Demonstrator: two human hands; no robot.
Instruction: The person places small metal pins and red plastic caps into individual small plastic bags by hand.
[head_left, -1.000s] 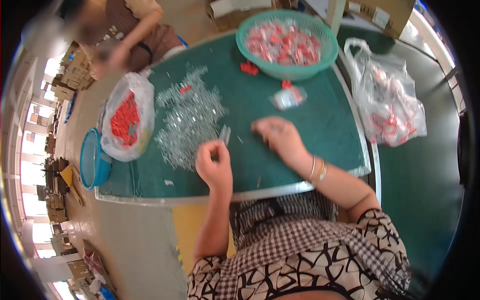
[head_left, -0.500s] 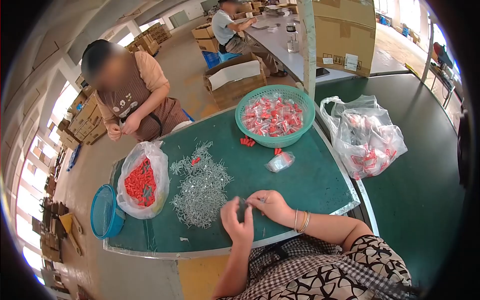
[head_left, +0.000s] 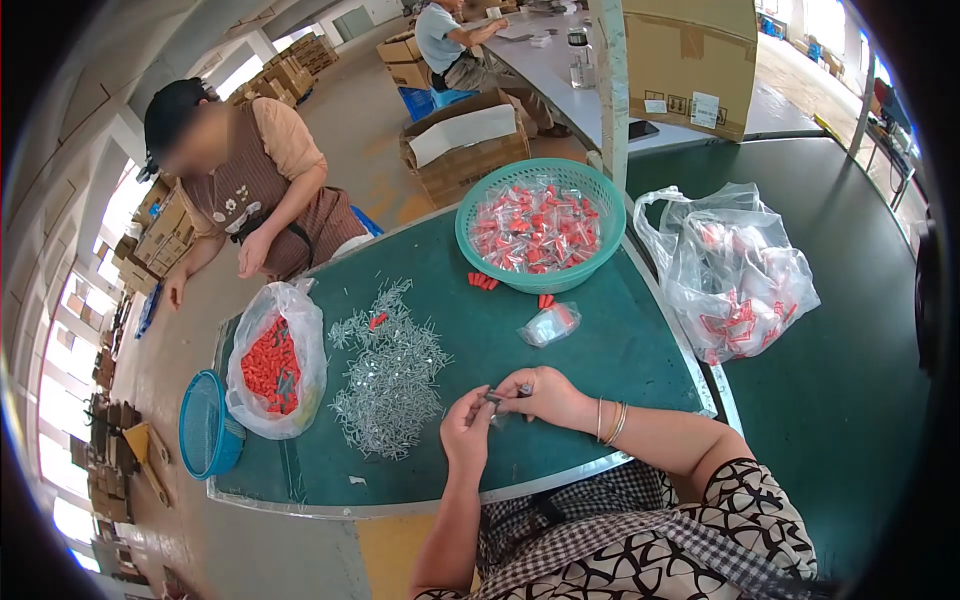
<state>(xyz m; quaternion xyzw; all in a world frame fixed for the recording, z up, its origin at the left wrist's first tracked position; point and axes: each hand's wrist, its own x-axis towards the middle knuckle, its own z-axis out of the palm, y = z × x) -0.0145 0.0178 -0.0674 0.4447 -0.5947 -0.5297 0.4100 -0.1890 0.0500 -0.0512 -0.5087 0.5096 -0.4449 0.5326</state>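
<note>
Green covers the desk (head_left: 620, 345), and over its near side the person's two hands meet. The left hand (head_left: 465, 430) rises from a forearm that comes up across the near edge, its thumb and fingertips pressed together; the right hand (head_left: 545, 396) comes in from the right, wrist bent inward, bangles (head_left: 612, 421) around it, its fingers curled and pinching toward the left ones. Between them, clamped by both sets of fingers, are small grey pieces (head_left: 493, 397), partly hidden, with clear film (head_left: 499, 421) hanging just below. The pale metal edging (head_left: 560, 470) runs close beneath the hands, and the right forearm crosses it near the desk's corner. Room opens beyond the hands as far as a clear packet (head_left: 550, 325), and to the left as far as the heap of metal pins (head_left: 390, 390), which lies apart from the left hand. Farther off, a green basket (head_left: 542, 282) stands by the far edge. Red print marks the plastic bag (head_left: 740, 285) on the right, and a white label (head_left: 705, 109) sits on the carton (head_left: 660, 60); neither can be read.
</note>
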